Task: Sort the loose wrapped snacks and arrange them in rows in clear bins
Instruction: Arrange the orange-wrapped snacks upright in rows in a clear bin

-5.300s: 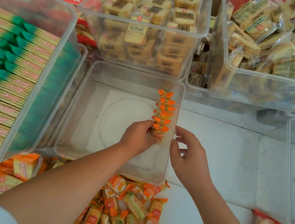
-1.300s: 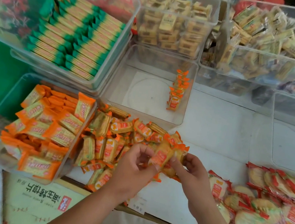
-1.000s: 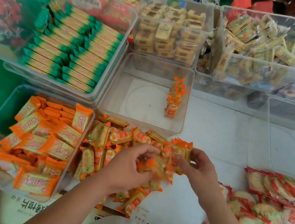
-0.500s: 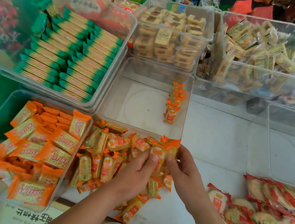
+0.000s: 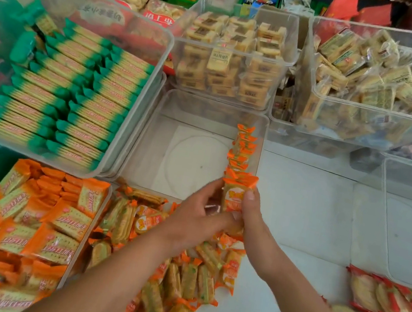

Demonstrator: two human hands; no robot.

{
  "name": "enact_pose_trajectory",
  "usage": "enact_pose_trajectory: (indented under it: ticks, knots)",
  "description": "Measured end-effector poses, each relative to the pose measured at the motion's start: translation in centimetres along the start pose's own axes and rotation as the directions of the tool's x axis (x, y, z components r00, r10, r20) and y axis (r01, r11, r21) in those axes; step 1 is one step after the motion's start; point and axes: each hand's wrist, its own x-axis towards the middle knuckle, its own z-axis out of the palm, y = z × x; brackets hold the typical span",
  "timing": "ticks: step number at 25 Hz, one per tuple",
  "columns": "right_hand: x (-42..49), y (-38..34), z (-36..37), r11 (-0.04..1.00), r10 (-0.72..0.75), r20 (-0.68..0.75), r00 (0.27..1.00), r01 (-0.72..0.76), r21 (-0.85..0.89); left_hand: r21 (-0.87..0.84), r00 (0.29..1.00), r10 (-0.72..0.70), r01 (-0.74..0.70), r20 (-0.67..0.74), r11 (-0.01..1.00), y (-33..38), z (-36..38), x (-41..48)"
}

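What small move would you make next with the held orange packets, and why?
Probably ease the held packets forward and down against the near end of the row along the clear bin's right wall: left hand and right hand grip them upright, just short of it.

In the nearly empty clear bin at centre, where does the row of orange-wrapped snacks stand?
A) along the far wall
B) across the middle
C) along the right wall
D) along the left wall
C: the orange row lines the right wall of the centre bin, and the left hand and right hand hold an orange packet at its near end.
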Motion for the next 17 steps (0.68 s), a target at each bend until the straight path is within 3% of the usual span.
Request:
enact_pose_trajectory:
  ticks: [3,5,6,9,13,15,17]
  knots:
    - [1.9,-2.7,-1.9,0.992,0.092,0.154,0.984,-0.078,-0.097,0.046,0.996,-0.01,0.014,-0.089,0.999,-0.3,-2.2,3.1]
    - [3.5,-3.9,-4.3,0.989,0.086,0.204,0.975,-0.058,-0.139,0.146,0.994,0.005,0.011,-0.108,0.989,-0.7,-3.3,4.8]
    - [4.7,-4.3,-5.3,0.964,0.063,0.236,0.97,0.002,-0.265,0.202,0.995,0.024,-0.003,-0.101,0.979,-0.9,-3.7,5.7]
    - [7.9,-5.2,-6.2,0.744,0.076,0.35,0.934,0.18,-0.643,0.264,0.996,0.071,-0.052,-0.062,0.963,-1.4,-4.2,7.5]
    - [10.3,-5.4,-5.9,0.577,0.034,0.37,0.928,0.284,-0.766,0.3,0.999,0.038,-0.041,0.015,0.953,-2.4,-5.4,9.2]
    - [11.2,-3.6,-5.5,0.391,0.042,0.374,0.927,0.329,-0.86,0.331,0.997,-0.073,0.059,0.03,0.942,-3.6,-6.2,9.8]
    - [12.0,-1.0,-4.8,0.125,0.075,0.401,0.913,0.391,-0.912,0.427,0.981,-0.19,0.186,-0.034,0.885,-5.0,-7.0,10.5]
